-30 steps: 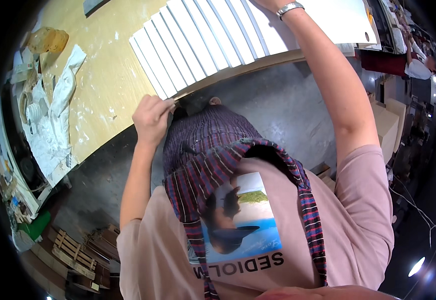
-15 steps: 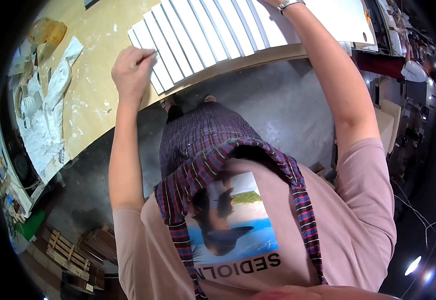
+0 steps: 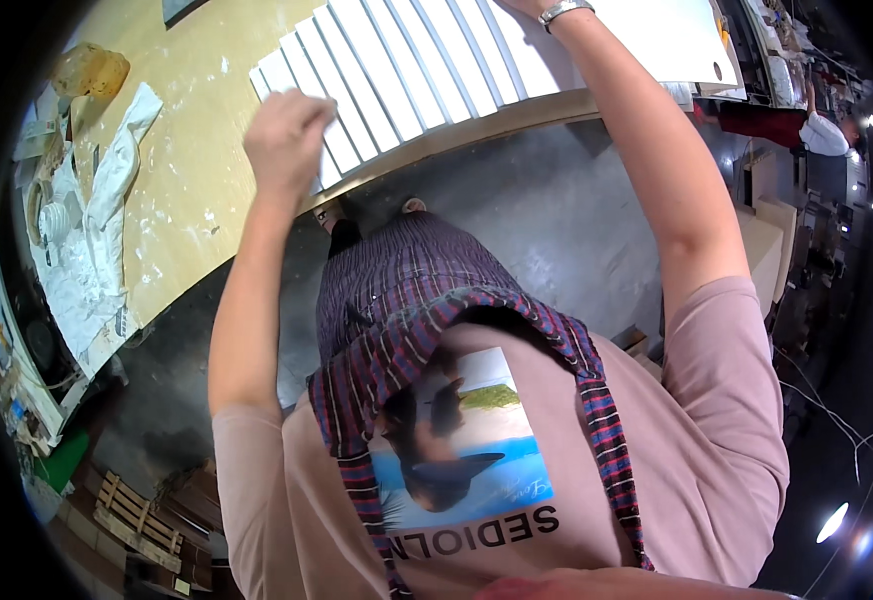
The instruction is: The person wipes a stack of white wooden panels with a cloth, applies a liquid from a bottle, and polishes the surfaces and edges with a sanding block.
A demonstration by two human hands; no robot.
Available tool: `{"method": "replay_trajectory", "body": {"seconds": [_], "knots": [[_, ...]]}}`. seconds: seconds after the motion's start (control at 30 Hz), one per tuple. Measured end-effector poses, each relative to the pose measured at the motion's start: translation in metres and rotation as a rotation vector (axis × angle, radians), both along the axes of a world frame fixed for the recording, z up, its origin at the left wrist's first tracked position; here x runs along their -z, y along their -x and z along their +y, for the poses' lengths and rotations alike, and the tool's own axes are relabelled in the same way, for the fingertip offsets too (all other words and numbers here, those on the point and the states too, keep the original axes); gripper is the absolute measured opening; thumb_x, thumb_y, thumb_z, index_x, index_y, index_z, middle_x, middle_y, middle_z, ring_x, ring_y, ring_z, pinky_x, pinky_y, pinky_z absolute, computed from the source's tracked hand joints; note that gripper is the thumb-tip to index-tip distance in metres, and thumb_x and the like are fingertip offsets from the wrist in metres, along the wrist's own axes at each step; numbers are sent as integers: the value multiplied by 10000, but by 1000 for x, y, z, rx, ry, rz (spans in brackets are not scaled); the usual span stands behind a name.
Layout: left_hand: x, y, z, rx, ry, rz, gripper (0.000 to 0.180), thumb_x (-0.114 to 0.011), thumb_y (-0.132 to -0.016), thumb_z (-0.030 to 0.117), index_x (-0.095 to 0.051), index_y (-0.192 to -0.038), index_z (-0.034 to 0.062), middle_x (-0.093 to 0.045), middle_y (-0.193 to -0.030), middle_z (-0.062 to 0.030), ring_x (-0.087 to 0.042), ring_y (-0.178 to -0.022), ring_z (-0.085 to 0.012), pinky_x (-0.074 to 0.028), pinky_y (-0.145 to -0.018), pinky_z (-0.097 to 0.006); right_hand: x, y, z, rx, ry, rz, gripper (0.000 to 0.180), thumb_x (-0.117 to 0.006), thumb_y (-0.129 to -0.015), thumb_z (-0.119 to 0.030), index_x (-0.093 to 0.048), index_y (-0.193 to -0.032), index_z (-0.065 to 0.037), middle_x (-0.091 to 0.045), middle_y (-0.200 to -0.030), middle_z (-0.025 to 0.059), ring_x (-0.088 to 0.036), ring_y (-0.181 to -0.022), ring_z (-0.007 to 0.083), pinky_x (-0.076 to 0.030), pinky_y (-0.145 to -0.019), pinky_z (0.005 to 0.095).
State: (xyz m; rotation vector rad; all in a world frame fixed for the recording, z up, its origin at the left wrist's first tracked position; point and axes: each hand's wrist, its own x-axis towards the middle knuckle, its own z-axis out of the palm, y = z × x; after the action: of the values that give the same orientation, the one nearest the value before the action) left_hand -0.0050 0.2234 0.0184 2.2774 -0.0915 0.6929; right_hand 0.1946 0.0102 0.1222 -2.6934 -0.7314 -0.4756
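Observation:
Several long white panels (image 3: 397, 75) with dark grey edges lie overlapped in a stepped row along the near edge of the table (image 3: 192, 150). My left hand (image 3: 287, 140) is over the leftmost panels, its fingers closed in a pinch and slightly blurred. What it holds, if anything, is too small or hidden to make out. My right hand (image 3: 529, 6) is at the far right of the row, near a wider white panel (image 3: 657, 45). Its fingers are cut off by the upper edge of the picture, and a metal watch band (image 3: 565, 11) circles the wrist.
On the table's left side lie a crumpled white cloth (image 3: 117, 165), a yellowish plastic container (image 3: 92, 72) and white-smeared sheeting. A dark flat piece (image 3: 182, 10) lies at the top. A wooden pallet (image 3: 137, 520) is on the floor at lower left. Another person (image 3: 825, 133) is at far right.
My left hand has moved a little to the right across the left panels, still pinched. The right hand has moved slightly left and up, further out of the picture.

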Motion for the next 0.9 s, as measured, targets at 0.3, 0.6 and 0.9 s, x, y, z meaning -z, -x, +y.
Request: {"method": "replay_trajectory", "body": {"seconds": [0.3, 0.6, 0.9], "knots": [[-2, 19, -10, 67, 57, 69, 45, -727, -713, 49, -687, -733, 55, -578, -659, -90, -554, -635, -257, -438, -578, -352, 6, 1, -2, -13, -22, -23, 393, -497, -863, -300, -699, -828, 35, -672, -878, 269, -635, -862, 419, -474, -851, 489], [-18, 25, -32, 118, 114, 27, 99, -721, -663, -9, -688, -733, 52, -574, -660, -85, -548, -628, -233, -438, -567, -341, 17, -3, -6, 9, 2, -110, 400, -496, -868, -315, -697, -913, 28, -670, -961, 270, -611, -956, 422, -439, -915, 494], [-23, 32, -21, 7, 176, 75, 88, -700, -736, -27, -699, -808, 23, -588, -715, -93, -558, -665, -223, -440, -603, -326, 4, -3, -1, -3, -19, 59, 370, -503, -859, -289, -690, -905, 27, -664, -956, 271, -603, -965, 410, -430, -919, 487]]}}
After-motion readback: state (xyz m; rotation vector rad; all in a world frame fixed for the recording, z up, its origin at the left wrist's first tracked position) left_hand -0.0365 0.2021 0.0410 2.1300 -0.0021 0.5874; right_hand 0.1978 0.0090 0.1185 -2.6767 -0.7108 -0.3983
